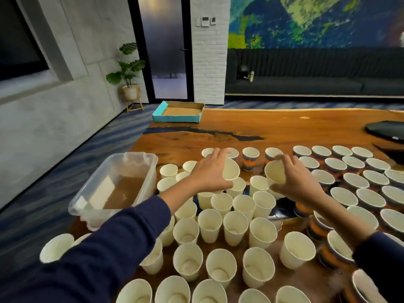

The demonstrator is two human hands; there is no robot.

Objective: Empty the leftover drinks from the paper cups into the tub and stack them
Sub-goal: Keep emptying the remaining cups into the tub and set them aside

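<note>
Brown liquid already sits in the tub [113, 184], left of the fingers. The left hand [209, 173] grasps one paper cup [230, 171], the right hand [299, 182] another [276, 171]; dozens below both hands stand unstacked, so most work remains.

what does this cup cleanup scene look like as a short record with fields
left hand: left hand grips a tilted white cup
right hand: right hand grips a second tilted cup
tub: clear plastic tub at the table's left edge, holding brown liquid
white cups: plain white cups standing upright across the near table
patterned cups: orange and blue cups in rows on the right
table: glossy wooden table
other: shallow teal box at the far end
</note>
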